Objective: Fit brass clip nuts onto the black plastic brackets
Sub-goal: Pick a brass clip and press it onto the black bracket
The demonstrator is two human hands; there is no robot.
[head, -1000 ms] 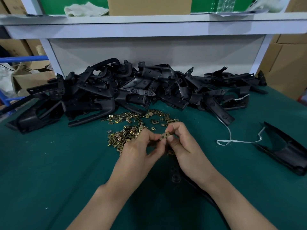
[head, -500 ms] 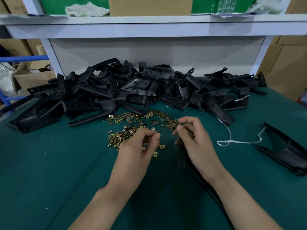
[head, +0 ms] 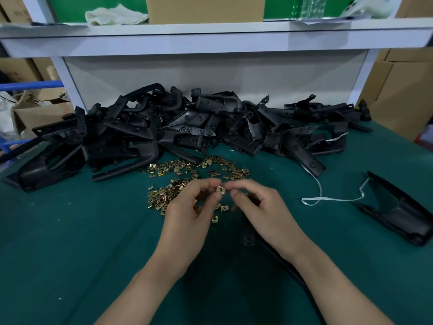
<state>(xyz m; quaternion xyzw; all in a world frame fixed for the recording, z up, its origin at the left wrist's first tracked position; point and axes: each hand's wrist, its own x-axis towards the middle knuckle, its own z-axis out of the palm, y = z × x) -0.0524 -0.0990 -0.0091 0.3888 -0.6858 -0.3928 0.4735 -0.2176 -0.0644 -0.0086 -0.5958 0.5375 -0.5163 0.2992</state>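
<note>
The left hand (head: 189,214) pinches one brass clip nut (head: 220,190) at its fingertips; the right hand (head: 264,207) curls just beside it, and whether it grips anything I cannot tell. Loose nuts (head: 187,170) lie just beyond both hands on the table (head: 70,242) — black brackets (head: 187,127) heaped farther beyond.
</note>
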